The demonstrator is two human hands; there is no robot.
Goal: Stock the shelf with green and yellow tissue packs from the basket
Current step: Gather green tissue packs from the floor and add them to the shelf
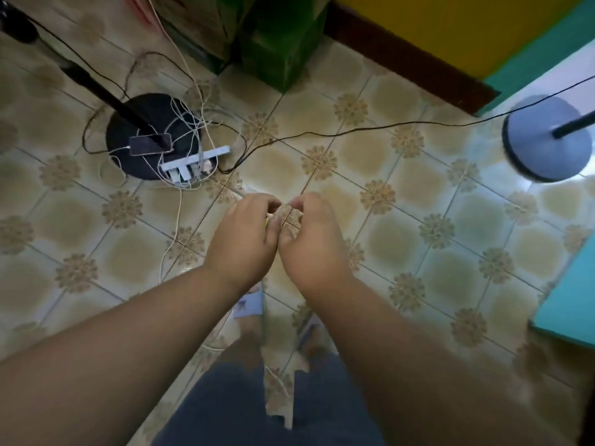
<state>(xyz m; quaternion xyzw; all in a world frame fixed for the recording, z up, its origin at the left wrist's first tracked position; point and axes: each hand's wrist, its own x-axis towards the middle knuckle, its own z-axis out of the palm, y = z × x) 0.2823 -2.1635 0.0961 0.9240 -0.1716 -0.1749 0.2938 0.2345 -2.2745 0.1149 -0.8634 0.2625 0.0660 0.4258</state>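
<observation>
The person stands over a tiled floor (370, 149) with both hands held close together in the middle of the view. The left hand (241, 243) has its fingers curled, and a tiny bit of yellow peeks out at its fingertips, so it may be holding a small yellow tissue pack (266, 223), but too little shows to be sure. The right hand (314, 243) also has curled fingers, and it is not clear if it holds anything. No basket and no shelf are in view, so the step looks like one between picking up and putting down. The next move will likely need a turn toward the shelf, wherever it stands, with the hands lifted to a free spot there. The floor right around the feet, in blue slippers (249, 302), is bare. To the far left sits a black round stand base (128, 123) with a phone (149, 144), a white power strip (194, 162) and a tangle of thin white cables (180, 201) that run near the left foot, so a step that way could snag. A black cord (354, 132) crosses the far floor toward a grey stand base (544, 143) on the right. Green boxes (280, 43) sit at the far wall, and a teal edge (566, 304) pokes in at the near right.
</observation>
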